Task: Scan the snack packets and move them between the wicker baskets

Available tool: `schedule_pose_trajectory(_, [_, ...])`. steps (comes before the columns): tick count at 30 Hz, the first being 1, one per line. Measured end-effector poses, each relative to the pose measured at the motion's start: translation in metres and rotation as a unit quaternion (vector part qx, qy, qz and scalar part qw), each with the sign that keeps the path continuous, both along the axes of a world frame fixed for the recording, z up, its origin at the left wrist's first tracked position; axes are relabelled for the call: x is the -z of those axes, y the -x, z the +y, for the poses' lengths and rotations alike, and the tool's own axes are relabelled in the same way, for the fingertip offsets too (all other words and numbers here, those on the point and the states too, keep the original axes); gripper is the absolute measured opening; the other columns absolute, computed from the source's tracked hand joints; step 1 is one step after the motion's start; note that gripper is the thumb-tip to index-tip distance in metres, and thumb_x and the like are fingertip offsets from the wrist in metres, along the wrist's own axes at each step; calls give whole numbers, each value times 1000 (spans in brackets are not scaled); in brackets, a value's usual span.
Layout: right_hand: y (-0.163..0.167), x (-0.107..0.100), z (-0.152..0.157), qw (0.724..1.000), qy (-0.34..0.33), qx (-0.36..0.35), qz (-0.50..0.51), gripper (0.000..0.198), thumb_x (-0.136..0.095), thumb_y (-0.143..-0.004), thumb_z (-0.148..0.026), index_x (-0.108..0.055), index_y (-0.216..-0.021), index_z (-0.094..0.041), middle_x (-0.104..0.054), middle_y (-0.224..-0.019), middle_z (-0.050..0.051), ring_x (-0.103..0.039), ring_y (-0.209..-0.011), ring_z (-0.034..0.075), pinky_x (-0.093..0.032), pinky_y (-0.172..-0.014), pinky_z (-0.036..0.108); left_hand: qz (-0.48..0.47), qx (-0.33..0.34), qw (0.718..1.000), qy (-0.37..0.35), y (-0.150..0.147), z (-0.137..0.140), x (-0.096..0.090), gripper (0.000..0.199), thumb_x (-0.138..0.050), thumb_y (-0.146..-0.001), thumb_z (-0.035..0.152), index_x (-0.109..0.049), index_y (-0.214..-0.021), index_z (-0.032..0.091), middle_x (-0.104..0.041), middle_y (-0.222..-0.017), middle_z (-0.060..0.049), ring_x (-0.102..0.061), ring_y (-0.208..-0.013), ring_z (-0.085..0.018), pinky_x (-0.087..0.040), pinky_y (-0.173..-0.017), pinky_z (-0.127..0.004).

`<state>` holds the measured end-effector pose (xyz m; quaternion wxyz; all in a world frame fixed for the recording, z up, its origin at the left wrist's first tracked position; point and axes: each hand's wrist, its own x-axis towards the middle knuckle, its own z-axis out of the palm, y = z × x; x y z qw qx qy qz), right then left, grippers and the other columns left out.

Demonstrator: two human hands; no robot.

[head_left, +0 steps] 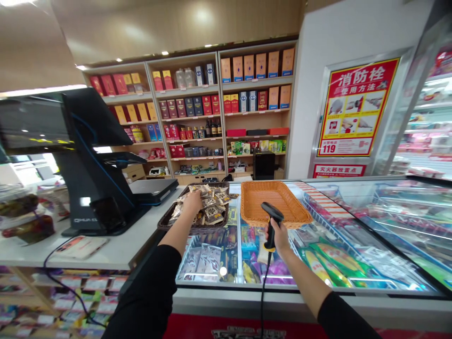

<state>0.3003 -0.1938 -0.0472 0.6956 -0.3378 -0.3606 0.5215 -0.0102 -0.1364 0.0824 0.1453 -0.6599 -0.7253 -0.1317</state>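
Note:
My left hand (193, 203) reaches into a dark brown woven basket (208, 230) and touches the small clear-and-brown snack packets (215, 214) heaped in it. Its fingertips are hidden among the packets, so whether they grip one does not show. In my right hand (281, 234) is a black-and-yellow barcode scanner (272, 213), held upright by its handle with my fingers wrapped round it. The scanner's head is in front of an orange woven basket (254, 192) with no goods showing inside. A black cable (264, 292) hangs from the scanner's handle.
Both baskets rest on the glass top of a chest freezer (339, 268) holding packaged goods. To the left, a counter (141, 240) bears a black checkout terminal (95, 179), a phone-like flat item (81, 247) and jars (24, 221). Shelves of boxes and bottles (190, 108) stand behind.

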Motion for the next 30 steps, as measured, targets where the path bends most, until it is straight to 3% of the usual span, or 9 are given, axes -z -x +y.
schedule_pose_trajectory(5, [2, 8, 2, 1000, -15, -5, 10, 47, -73, -64, -59, -55, -85, -20, -54, -49, -6, -48, -34, 12, -37, -32, 23, 33, -3, 999, 29, 2, 8, -9, 31, -48, -81, 9, -68, -105, 13, -69, -106, -17, -64, -102, -28, -49, -87, -34])
schedule_pose_trajectory(10, [0, 6, 1, 1000, -16, -13, 17, 48, -73, -64, -58, -56, -86, -19, -55, -49, -5, -48, -34, 12, -38, -33, 23, 49, 46, 997, 50, 15, 9, -30, 29, -54, -75, 5, -72, -95, 15, -72, -100, -15, -66, -100, -26, -47, -88, -29])
schedule_pose_trajectory(13, [0, 2, -1, 1000, -17, -7, 22, 48, -73, -64, -58, -56, -87, -19, -54, -48, -6, -47, -34, 12, -37, -33, 22, -29, 44, 997, -50, 19, 7, -41, 34, -50, -79, 6, -71, -104, 14, -73, -95, -14, -67, -95, -26, -48, -87, -31])
schedule_pose_trajectory(15, [-1, -4, -2, 999, -21, -3, 25, 46, -72, -65, -58, -55, -84, -20, -54, -49, -5, -48, -34, 12, -38, -33, 23, -122, 48, 982, -133, 11, 8, -42, 35, -49, -83, 12, -70, -111, 15, -73, -96, -12, -66, -95, -26, -49, -86, -33])
schedule_pose_trajectory(18, [-3, -14, -3, 999, -32, -14, 18, 43, -71, -67, -57, -52, -80, -20, -55, -50, -5, -48, -34, 12, -38, -33, 23, -332, 109, 921, -172, -24, 16, -30, 33, -57, -82, 21, -69, -112, 16, -74, -97, -9, -66, -94, -25, -51, -84, -35])
schedule_pose_trajectory(22, [-12, -16, -6, 997, -65, -43, -27, 40, -69, -71, -56, -53, -78, -19, -56, -50, -4, -48, -34, 10, -38, -34, 22, -616, 215, 755, -69, -88, 32, 10, 42, -66, -75, 25, -67, -115, 12, -73, -91, -8, -67, -84, -19, -54, -78, -32])
schedule_pose_trajectory(24, [-16, -9, -9, 997, -64, -36, -35, 41, -69, -71, -56, -53, -78, -19, -55, -50, -4, -48, -34, 10, -38, -34, 22, -654, 217, 725, -20, -111, 39, 32, 43, -70, -71, 25, -68, -112, 11, -73, -88, -8, -67, -77, -18, -55, -74, -32])
schedule_pose_trajectory(26, [-17, 0, -10, 999, -43, -16, -26, 44, -69, -69, -58, -51, -79, -19, -54, -50, -5, -48, -34, 11, -38, -33, 22, -636, 209, 743, 4, -123, 44, 50, 43, -73, -67, 25, -70, -108, 9, -73, -87, -9, -67, -75, -19, -55, -71, -33])
schedule_pose_trajectory(30, [-11, 10, -8, 999, -38, -17, -27, 42, -66, -72, -59, -50, -79, -20, -55, -52, -5, -48, -34, 11, -38, -33, 22, -531, 226, 817, 3, -125, 54, 71, 40, -72, -69, 24, -71, -107, 10, -74, -92, -11, -68, -83, -24, -55, -71, -33])
